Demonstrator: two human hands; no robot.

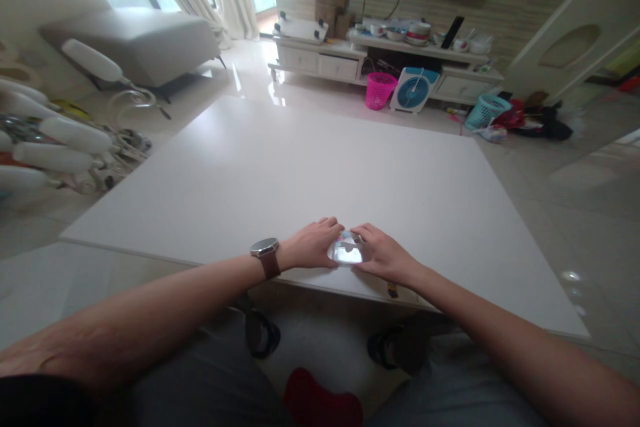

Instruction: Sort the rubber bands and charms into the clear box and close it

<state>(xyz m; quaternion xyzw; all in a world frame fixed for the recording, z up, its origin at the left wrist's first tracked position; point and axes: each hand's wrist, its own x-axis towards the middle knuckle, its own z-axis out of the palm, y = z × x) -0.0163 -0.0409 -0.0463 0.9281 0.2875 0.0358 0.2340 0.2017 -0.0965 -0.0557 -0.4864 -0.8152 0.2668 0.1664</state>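
A small shiny, silvery object (349, 252) with some coloured patches lies near the front edge of the white table (320, 173). My left hand (316, 242) grips its left side, with a watch (265, 247) on the wrist. On the right side, my right hand (383, 253) holds the same object, fingers at the far side and thumb at the near side. What exactly the object is cannot be made out. Just below my right hand, a small yellow and black item (393, 290) sits at the table's front edge.
White padded objects with tubes (75, 140) stand left of the table. Beyond its far edge are a pink basket (381, 90), a blue and white fan (415, 89) and a cabinet (340, 67). A red item (323, 400) is below, between my legs.
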